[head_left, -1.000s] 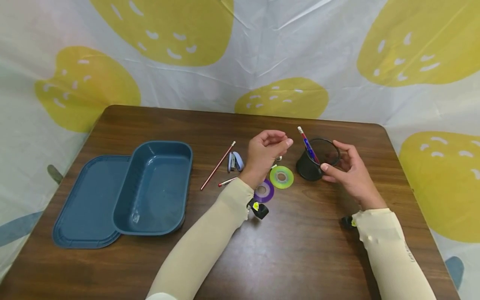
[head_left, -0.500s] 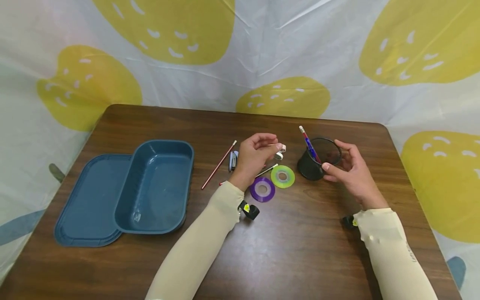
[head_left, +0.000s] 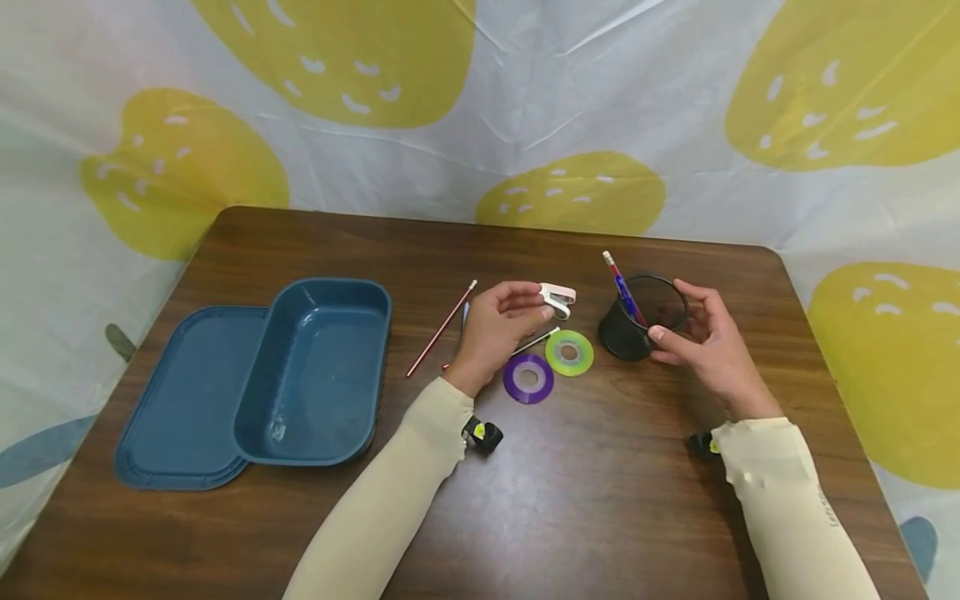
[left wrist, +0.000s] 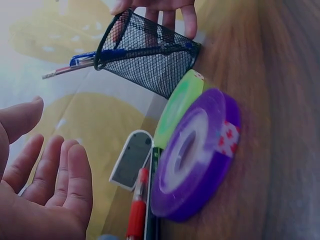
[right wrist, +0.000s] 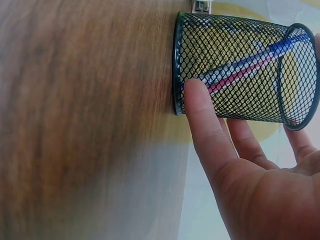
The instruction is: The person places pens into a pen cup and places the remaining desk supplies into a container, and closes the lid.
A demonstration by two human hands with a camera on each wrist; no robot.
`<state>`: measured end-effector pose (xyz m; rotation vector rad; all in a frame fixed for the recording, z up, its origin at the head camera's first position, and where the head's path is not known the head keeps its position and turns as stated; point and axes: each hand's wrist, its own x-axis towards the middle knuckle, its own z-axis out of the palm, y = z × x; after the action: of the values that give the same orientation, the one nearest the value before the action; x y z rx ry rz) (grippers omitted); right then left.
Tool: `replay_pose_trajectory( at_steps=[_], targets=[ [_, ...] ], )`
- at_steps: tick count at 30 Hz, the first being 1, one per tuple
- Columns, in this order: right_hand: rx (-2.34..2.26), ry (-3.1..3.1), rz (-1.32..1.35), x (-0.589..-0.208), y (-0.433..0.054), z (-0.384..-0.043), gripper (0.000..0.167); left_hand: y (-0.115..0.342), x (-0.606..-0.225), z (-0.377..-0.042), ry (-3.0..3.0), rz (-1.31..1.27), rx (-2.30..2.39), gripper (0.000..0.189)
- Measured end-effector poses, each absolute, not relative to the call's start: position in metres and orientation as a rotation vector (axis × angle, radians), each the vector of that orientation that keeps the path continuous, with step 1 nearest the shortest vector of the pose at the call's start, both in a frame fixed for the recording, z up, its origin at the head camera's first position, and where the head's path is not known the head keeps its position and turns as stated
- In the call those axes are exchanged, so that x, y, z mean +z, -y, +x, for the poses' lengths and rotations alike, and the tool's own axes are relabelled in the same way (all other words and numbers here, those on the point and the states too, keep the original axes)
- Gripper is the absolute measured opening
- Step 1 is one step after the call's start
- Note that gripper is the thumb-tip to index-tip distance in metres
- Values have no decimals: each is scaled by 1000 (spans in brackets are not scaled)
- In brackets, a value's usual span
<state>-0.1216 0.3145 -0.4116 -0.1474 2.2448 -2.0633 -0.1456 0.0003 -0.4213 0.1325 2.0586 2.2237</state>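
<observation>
My right hand (head_left: 708, 350) grips the black mesh pen cup (head_left: 626, 333) by its side, thumb and fingers spread around it. A blue pen (head_left: 624, 293) and a red pencil (head_left: 609, 263) with a white eraser lean inside the cup. My left hand (head_left: 491, 329) hovers with relaxed fingers and nothing in its grasp, as the left wrist view shows. Just past its fingertips lies a small white stapler (head_left: 558, 298). A purple tape roll (left wrist: 225, 110) and a green tape roll (head_left: 570, 353) lie between the hands. Beneath the left hand are a red pen (left wrist: 136, 215) and a dark pencil, partly hidden.
A deep blue plastic box (head_left: 322, 375) stands at the left, overlapping its flat lid (head_left: 187, 400). Another red pencil (head_left: 442, 329) lies between the box and the left hand. The wooden table (head_left: 585, 500) runs back to a patterned curtain (head_left: 360, 167).
My left hand has drawn leftward from the cup, uncovering the white stapler and the purple tape while covering most of a light-blue stapler. The right hand keeps its hold on the cup.
</observation>
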Motion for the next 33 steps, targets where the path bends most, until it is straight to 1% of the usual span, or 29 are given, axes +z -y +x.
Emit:
replay_pose_trajectory(
  at_steps=[10,23,33],
  targets=[
    [-2071,-2235,-148,-412,-312,-122,77,17,-431,-136,-2239,150,2058,41],
    [-2072,-2233,-145,-411,-312,-126,78,30,-438,-129,-2291,74,1998,37],
    [-2072,-2230,-129,-415,-311,-129,77,42,-438,-124,-2322,159,1886,38]
  ],
)
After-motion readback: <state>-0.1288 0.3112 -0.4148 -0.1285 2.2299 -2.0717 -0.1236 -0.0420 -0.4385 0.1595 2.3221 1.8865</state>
